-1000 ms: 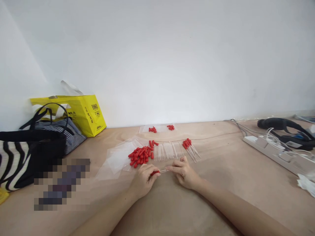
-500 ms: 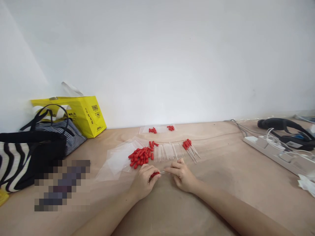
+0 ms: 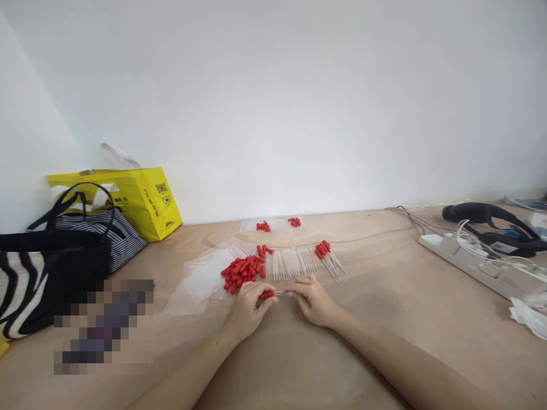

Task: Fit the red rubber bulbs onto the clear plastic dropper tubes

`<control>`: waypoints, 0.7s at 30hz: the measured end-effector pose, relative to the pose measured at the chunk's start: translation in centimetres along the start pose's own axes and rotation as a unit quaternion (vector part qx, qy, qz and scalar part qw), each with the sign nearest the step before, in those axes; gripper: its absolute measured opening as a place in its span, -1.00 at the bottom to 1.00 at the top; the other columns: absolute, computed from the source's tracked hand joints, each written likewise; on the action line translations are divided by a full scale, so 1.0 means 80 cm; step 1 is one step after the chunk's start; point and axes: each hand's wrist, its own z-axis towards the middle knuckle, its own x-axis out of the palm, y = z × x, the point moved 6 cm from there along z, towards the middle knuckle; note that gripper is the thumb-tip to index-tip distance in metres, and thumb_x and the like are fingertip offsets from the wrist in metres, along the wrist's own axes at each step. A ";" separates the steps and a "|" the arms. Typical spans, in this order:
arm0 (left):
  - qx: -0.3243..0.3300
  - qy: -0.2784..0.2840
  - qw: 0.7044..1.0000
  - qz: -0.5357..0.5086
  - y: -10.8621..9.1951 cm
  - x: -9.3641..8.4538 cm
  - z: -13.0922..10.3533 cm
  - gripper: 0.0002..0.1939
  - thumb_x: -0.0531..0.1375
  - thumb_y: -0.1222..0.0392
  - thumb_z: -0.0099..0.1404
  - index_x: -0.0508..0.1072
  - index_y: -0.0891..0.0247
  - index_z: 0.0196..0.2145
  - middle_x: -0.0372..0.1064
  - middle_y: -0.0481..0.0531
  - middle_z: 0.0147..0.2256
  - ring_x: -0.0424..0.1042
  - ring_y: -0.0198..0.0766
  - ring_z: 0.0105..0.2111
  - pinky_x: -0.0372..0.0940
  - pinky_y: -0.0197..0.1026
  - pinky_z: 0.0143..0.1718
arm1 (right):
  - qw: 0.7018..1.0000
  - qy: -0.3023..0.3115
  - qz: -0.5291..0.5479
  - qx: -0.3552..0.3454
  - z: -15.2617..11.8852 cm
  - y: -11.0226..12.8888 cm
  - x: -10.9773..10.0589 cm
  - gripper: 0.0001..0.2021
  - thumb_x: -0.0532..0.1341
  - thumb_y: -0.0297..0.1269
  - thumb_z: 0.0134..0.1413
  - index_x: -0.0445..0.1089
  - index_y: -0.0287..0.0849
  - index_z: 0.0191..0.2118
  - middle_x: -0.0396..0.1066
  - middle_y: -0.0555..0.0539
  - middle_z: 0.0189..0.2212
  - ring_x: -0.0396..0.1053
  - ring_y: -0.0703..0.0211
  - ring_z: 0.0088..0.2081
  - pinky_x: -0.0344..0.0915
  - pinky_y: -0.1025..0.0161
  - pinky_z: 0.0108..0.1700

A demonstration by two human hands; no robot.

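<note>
My left hand is closed around a red rubber bulb. From the bulb's right end a thin clear glass dropper tube sticks out, lying level. My right hand pinches the tube's far end between thumb and fingertips. Just beyond my left hand lies a pile of red rubber bulbs. A row of clear dropper tubes lies side by side beyond my right hand. To their right rest several droppers with red bulbs fitted.
Flat clear zip bags spread left of the pile. Another bag with red bulbs lies by the wall. At left stand a yellow paper bag and a black-and-white bag. A power strip with cables and crumpled tissue lie at right.
My right fingers have drawn together on the tube's end, the index finger less stretched out than before. Both hands sit slightly farther from me. The whole view has shifted a little.
</note>
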 end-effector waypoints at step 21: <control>0.021 -0.025 0.997 0.075 -0.003 -0.008 0.003 -0.77 0.11 0.02 0.15 0.40 0.15 -0.27 0.44 -0.01 -0.36 0.31 -0.22 -0.31 -0.02 -0.06 -0.14 | 0.992 0.017 -0.128 0.014 -0.003 0.000 -0.008 -0.84 0.05 -0.36 0.07 0.37 -0.13 -0.36 0.37 -0.06 -0.43 0.24 0.19 -0.32 -0.06 0.23 -0.27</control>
